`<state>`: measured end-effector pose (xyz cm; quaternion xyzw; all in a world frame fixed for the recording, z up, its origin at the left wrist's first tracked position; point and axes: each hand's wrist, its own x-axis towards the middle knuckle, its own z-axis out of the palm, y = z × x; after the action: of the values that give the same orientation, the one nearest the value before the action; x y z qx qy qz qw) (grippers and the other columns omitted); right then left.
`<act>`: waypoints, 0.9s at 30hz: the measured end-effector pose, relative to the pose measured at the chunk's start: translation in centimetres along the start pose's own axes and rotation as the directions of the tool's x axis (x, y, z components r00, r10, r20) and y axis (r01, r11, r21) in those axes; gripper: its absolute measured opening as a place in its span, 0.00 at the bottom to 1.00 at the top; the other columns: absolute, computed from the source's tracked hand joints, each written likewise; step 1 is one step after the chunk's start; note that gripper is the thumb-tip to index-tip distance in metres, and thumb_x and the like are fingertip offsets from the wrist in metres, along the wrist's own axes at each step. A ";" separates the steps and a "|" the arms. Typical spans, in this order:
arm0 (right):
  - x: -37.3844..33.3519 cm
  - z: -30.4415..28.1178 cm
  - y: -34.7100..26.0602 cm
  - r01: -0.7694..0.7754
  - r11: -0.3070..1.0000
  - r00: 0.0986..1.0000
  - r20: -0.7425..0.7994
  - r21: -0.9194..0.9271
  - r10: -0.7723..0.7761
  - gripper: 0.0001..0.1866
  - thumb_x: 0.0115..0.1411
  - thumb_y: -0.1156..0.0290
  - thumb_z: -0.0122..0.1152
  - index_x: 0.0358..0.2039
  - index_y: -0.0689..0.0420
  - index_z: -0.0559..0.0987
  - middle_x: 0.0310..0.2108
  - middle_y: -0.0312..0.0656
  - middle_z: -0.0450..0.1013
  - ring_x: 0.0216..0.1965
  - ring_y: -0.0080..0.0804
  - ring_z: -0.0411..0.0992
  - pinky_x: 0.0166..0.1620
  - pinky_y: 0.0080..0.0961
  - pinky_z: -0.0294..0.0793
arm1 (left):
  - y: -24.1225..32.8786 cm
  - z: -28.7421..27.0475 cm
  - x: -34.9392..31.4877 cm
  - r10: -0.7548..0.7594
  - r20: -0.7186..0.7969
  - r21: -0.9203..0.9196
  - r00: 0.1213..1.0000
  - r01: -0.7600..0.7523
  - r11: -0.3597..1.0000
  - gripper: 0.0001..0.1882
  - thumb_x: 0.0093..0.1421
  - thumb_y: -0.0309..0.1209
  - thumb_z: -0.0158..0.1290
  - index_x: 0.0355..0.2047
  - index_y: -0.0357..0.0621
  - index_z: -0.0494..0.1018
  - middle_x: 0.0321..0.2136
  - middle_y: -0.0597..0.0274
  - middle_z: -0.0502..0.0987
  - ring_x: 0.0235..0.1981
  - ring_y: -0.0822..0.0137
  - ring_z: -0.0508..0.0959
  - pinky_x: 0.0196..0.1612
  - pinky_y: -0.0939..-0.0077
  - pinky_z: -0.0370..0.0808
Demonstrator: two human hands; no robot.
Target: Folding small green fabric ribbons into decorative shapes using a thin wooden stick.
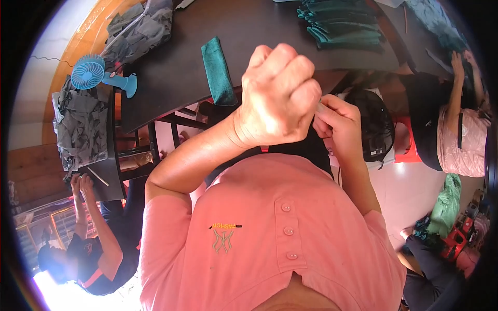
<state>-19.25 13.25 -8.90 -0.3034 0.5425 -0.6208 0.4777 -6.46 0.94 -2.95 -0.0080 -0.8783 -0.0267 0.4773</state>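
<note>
My left hand (280, 98) is raised above the near edge of the dark table (181, 62), curled into a fist with its knuckles up. What it holds, if anything, is hidden inside the fingers. Close against it on the right, my right hand (340, 122) has thumb and fingertips pinched together. Whatever lies in that pinch is too small and covered to name. A narrow strip of dark green velvety fabric (218, 72) lies on the table to the left of my fist, its near end at the table edge. Neither hand touches it.
Folded green fabric pieces (340, 23) are stacked at the far right. A blue fan (88, 72) stands at the left between piles of grey fabric (80, 124). A black mesh bag (371, 124) sits right of my hands. Co-workers handle things at left (85, 186) and right (459, 65).
</note>
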 end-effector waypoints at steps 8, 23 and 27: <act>0.6 1.6 0.8 -0.023 0.992 1.000 -0.024 -0.124 0.020 0.09 0.59 0.71 0.57 0.26 0.64 0.79 0.15 0.31 0.65 0.16 0.16 0.59 0.20 0.15 0.53 | -1.7 -1.4 -0.5 -0.048 -0.131 0.079 0.990 0.059 0.995 0.14 0.29 0.18 0.50 0.22 0.41 0.70 0.23 0.60 0.70 0.22 0.59 0.68 0.26 0.68 0.66; 2.4 3.3 0.4 0.175 0.981 0.963 -0.224 0.086 -0.152 0.07 0.58 0.74 0.60 0.33 0.64 0.79 0.20 0.33 0.68 0.20 0.17 0.63 0.24 0.16 0.58 | 1.6 2.2 -7.8 -0.130 0.083 -0.116 0.988 0.139 0.983 0.12 0.29 0.22 0.53 0.20 0.40 0.69 0.25 0.59 0.68 0.26 0.59 0.68 0.27 0.69 0.61; 1.8 2.3 0.6 0.433 0.900 0.893 -0.153 0.042 -0.423 0.05 0.58 0.77 0.60 0.35 0.65 0.79 0.22 0.34 0.70 0.22 0.17 0.65 0.26 0.16 0.60 | 0.4 0.2 -6.8 -0.524 0.096 -0.504 0.847 0.495 0.708 0.22 0.39 0.22 0.56 0.40 0.42 0.73 0.36 0.59 0.74 0.44 0.62 0.71 0.43 0.67 0.70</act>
<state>-17.74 10.71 -9.20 -0.3528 0.4709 -0.7504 0.3011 -2.93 1.42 -8.79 0.1091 -0.7936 -0.3889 0.4551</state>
